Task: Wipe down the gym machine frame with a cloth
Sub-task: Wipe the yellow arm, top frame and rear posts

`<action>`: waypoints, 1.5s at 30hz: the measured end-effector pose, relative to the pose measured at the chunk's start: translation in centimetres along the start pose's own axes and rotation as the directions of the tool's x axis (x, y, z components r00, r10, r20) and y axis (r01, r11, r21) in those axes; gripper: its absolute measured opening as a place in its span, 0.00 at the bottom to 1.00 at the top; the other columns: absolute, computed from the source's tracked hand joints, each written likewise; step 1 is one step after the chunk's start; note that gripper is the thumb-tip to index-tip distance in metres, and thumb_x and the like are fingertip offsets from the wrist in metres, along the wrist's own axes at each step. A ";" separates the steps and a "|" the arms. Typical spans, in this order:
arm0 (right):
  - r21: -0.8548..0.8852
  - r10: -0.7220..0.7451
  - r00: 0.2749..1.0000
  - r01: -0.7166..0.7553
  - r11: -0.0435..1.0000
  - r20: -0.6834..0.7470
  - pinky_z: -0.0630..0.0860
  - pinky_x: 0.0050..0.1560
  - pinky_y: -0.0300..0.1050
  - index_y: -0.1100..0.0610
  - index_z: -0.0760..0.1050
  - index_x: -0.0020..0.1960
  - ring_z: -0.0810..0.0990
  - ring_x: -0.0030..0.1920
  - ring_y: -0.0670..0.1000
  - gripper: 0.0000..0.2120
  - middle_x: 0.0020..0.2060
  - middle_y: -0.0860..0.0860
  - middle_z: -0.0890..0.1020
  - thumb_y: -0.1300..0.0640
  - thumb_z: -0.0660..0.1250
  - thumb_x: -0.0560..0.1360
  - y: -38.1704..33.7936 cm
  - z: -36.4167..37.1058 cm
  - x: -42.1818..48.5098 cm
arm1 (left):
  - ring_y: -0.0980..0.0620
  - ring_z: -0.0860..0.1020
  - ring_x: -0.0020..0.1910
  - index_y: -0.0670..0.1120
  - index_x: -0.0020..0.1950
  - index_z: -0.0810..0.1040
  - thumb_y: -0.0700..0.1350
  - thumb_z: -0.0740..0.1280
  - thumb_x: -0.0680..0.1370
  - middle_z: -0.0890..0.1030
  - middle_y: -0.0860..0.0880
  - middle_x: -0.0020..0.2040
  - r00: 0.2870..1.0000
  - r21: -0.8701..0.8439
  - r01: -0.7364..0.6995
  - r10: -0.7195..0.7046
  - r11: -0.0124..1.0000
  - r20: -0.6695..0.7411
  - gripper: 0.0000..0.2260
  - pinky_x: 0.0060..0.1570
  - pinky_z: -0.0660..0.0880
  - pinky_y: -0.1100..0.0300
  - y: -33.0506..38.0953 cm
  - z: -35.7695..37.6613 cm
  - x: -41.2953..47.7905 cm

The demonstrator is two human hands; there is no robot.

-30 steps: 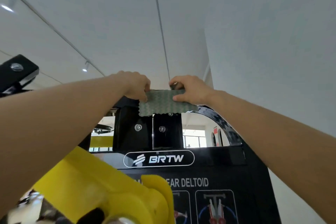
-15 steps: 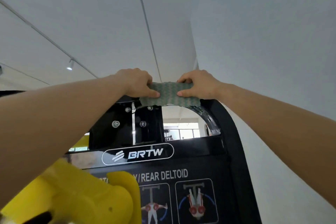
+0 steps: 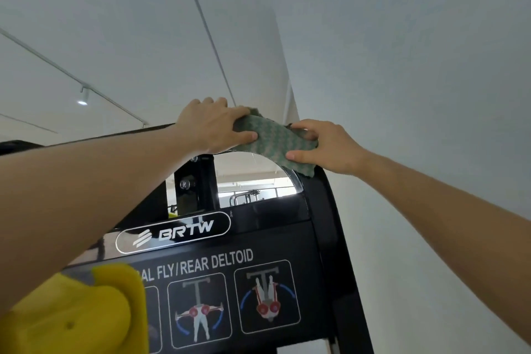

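Bright, soft, even daylight, with no hard shadows on ceiling [image 3: 129, 23] or wall [image 3: 431, 66]. One small spotlight [image 3: 82, 101] lit at left, adding little. Washed-out white through the opening [image 3: 253, 175] in the frame [image 3: 330, 224] (backlight from beyond). Glossy glare and reflections on the black panel [image 3: 258, 238], strongest at its left. Badly blurred and out of focus: the yellow part [image 3: 71, 310] at bottom left. Wide-angle bending toward the edges, plain in the ceiling's long lines. Slightly soft throughout.

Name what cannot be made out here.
Top of the black curved machine frame: head view, covered by green zigzag-patterned cloth, left hand and right hand.
First word of the white printed label: head view, blocked by blurred yellow plastic part.
Frame's base: head view, cut by bottom edge.
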State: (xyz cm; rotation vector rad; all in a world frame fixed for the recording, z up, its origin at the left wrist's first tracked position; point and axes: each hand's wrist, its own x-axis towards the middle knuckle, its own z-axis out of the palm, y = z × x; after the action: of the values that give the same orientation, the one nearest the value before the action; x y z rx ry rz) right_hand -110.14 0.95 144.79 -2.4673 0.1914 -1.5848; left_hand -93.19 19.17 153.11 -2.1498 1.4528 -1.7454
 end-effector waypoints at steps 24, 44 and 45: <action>0.449 0.254 0.967 -0.214 0.868 -0.029 0.78 0.45 0.31 0.47 0.78 0.64 0.83 0.48 0.38 0.21 0.48 0.40 0.85 0.52 0.77 0.73 5.5 4.7 -14.1 | 0.47 0.70 0.68 0.53 0.70 0.73 0.79 0.58 0.68 0.76 0.52 0.67 0.946 -0.011 -0.311 0.309 0.950 -0.095 0.41 0.73 0.58 0.47 12.0 1.0 -1.7; 0.353 0.280 0.950 -0.216 0.910 -0.141 0.82 0.56 0.47 0.48 0.72 0.70 0.81 0.55 0.45 0.27 0.56 0.46 0.81 0.53 0.76 0.74 6.4 8.9 -23.7 | 0.45 0.56 0.81 0.49 0.76 0.70 0.70 0.63 0.74 0.63 0.47 0.80 0.918 -0.209 -0.334 0.267 0.919 -0.293 0.37 0.79 0.53 0.44 18.3 6.9 -10.8; 0.316 0.277 0.944 -0.211 0.925 -0.181 0.81 0.55 0.44 0.49 0.72 0.71 0.80 0.55 0.45 0.29 0.56 0.47 0.79 0.53 0.76 0.73 6.4 8.9 -24.0 | 0.45 0.56 0.81 0.49 0.76 0.69 0.70 0.64 0.73 0.63 0.47 0.81 0.918 -0.212 -0.330 0.260 0.920 -0.301 0.37 0.79 0.53 0.44 18.3 7.1 -11.1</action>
State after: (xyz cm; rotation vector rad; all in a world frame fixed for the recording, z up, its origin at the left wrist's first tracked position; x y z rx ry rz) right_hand -111.97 0.87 118.50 -1.9589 0.2671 -1.6422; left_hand -98.68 12.30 132.33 -1.7071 2.0556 -1.8717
